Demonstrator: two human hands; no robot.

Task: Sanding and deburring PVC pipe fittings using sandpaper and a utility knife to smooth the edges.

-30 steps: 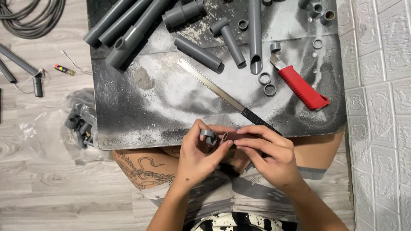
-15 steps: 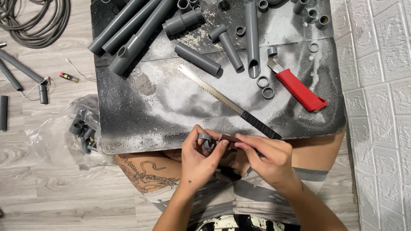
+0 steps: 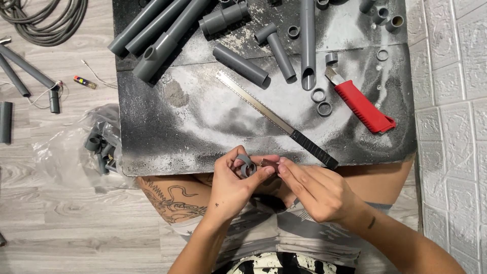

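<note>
My left hand (image 3: 233,187) grips a short grey pipe ring (image 3: 246,165) between thumb and fingers, just below the near edge of the dusty black board (image 3: 203,122). My right hand (image 3: 314,190) pinches a small dark brown piece (image 3: 270,163) against the ring's right side. Both hands hover over my lap. On the board behind them lies a saw blade with a black handle (image 3: 274,117), its handle end close to my right fingers.
Grey pipes (image 3: 162,30) and fittings lie across the board's far half, with cut rings (image 3: 321,101) and a red utility knife (image 3: 362,104) to the right. A plastic bag of fittings (image 3: 99,147) sits on the wooden floor at left. A white brick wall (image 3: 451,101) stands at right.
The view shifted slightly. My right hand turned and slid its fingertips in toward the ring; my left hand kept hold of the ring.
</note>
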